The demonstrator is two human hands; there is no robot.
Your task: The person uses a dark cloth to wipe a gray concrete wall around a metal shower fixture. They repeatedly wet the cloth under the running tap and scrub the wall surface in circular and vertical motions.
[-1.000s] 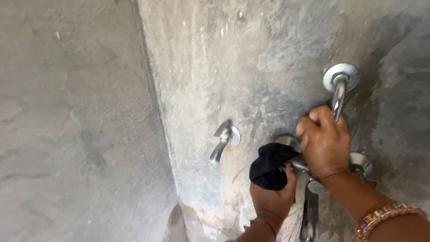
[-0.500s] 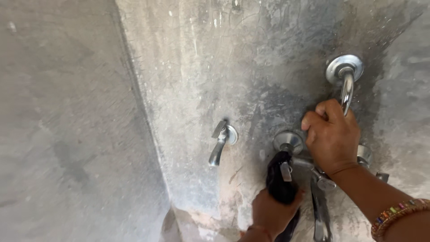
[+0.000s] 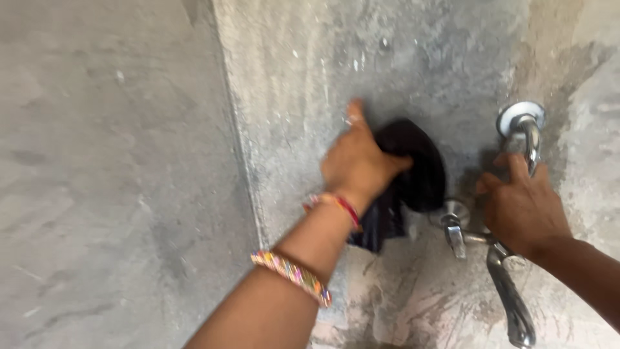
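Observation:
My left hand [image 3: 358, 161] presses a bunched black cloth [image 3: 420, 171] flat against the grey cement wall [image 3: 400, 58], above and left of the metal mixer tap [image 3: 455, 236]. Part of the cloth hangs down behind my wrist. My forearm carries a beaded bangle and a red thread. My right hand [image 3: 523, 207] lies over the mixer body and holds it, with its fingers reaching up to the curved chrome pipe [image 3: 531, 139]. The pipe rises to a round wall flange [image 3: 516, 116]. The long spout [image 3: 513, 304] hangs below my right hand.
Two rough cement walls meet in a corner [image 3: 242, 142] left of my left arm. The wall around the fittings is stained dark and streaked. My left arm hides the small single tap seen earlier.
My left hand has lifted the black cloth from the mixer handle up onto the wall above it. My right hand has loosened from the curved pipe and sits lower on the mixer.

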